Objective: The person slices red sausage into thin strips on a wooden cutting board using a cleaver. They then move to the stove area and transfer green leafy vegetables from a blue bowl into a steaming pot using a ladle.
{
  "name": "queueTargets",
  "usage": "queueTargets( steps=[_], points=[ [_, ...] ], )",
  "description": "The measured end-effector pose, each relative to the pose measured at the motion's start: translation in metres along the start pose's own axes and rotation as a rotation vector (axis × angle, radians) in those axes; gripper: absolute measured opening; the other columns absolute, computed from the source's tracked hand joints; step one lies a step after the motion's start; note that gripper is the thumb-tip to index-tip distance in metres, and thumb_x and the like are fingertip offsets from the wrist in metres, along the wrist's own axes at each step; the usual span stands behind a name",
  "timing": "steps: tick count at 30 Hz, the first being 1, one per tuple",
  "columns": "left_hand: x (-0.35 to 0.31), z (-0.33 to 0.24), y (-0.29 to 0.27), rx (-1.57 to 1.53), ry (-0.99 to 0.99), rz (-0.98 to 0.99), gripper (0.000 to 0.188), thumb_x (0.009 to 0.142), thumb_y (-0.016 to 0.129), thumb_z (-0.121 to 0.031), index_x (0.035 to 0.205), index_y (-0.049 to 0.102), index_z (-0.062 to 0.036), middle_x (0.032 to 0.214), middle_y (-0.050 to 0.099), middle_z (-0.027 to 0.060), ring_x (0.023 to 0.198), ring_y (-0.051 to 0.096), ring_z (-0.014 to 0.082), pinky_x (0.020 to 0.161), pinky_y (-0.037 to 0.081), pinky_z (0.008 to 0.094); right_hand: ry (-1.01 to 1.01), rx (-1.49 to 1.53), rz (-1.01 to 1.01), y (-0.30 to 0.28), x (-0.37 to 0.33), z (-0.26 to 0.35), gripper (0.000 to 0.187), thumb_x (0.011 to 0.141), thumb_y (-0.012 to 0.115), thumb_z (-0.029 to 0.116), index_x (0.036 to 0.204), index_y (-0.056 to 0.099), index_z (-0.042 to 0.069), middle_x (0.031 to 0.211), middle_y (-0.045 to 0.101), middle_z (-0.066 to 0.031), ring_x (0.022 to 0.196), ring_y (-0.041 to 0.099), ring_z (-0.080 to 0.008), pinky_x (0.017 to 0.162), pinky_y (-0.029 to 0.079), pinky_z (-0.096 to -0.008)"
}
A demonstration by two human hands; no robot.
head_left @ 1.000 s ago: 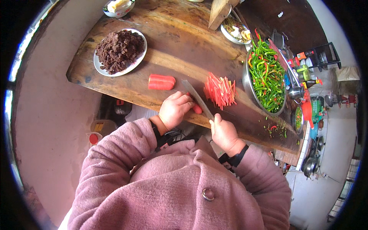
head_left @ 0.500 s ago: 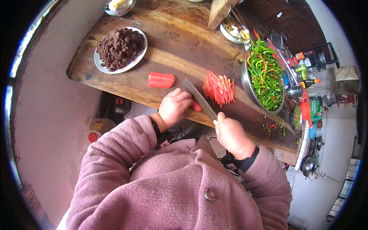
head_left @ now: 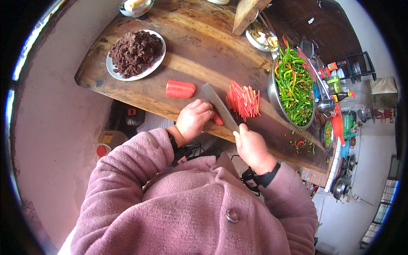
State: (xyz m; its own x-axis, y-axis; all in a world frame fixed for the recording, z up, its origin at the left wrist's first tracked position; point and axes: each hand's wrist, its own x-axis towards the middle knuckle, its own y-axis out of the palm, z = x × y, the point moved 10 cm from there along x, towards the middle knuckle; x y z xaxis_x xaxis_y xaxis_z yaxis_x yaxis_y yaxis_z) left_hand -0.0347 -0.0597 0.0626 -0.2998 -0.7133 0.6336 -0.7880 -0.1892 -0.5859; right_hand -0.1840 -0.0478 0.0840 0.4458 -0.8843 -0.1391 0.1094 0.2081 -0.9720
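My left hand [head_left: 194, 121] presses down on a red carrot piece [head_left: 217, 119] near the wooden board's front edge, its fingers curled. In my right hand [head_left: 253, 148] is the handle of a kitchen knife [head_left: 219, 105], its wide blade slanting up and left alongside the left fingertips. Part of the piece lies hidden under the left fingers. Just right of the blade is a heap of thin carrot strips [head_left: 243, 100]. Left of it rests a larger cut length of carrot [head_left: 180, 89], flat on the wooden board [head_left: 140, 94].
A white plate [head_left: 160, 58] piled with dark brown crumbly food stands at the left. On the right, a metal basin [head_left: 272, 90] holds green and red chillies. Farther back are a small bowl [head_left: 135, 13], a dish [head_left: 253, 41] and a wooden block [head_left: 243, 19].
My right hand and the knife have shifted slightly left, bringing the blade a little closer over the carrot piece. My left hand stays in place on it.
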Motion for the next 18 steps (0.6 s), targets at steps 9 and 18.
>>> queueTargets(
  steps=[9, 18],
  points=[
    [-0.001, 0.001, 0.001, 0.013, 0.000, -0.002, 0.020, 0.073, 0.063, -0.010, 0.092, 0.068, -0.0071, 0.100, 0.064, 0.0070, 0.087, 0.059, 0.0265, 0.079, 0.051, 0.0357, 0.022, -0.007, 0.125, -0.011, -0.006, 0.003, 0.022, 0.097, 0.055, 0.020, 0.094, 0.048, -0.001, 0.062, 0.059, -0.0231, 0.058, 0.060, -0.0437, 0.052, 0.046, -0.0532],
    [0.001, 0.000, -0.001, -0.011, -0.003, 0.012, 0.020, 0.071, 0.063, -0.011, 0.090, 0.068, -0.0070, 0.100, 0.064, 0.0071, 0.090, 0.059, 0.0266, 0.080, 0.052, 0.0361, 0.044, 0.018, 0.025, 0.025, 0.006, -0.002, 0.024, 0.099, 0.052, 0.024, 0.092, 0.047, 0.001, 0.060, 0.060, -0.0207, 0.055, 0.060, -0.0426, 0.050, 0.047, -0.0528]
  ],
)
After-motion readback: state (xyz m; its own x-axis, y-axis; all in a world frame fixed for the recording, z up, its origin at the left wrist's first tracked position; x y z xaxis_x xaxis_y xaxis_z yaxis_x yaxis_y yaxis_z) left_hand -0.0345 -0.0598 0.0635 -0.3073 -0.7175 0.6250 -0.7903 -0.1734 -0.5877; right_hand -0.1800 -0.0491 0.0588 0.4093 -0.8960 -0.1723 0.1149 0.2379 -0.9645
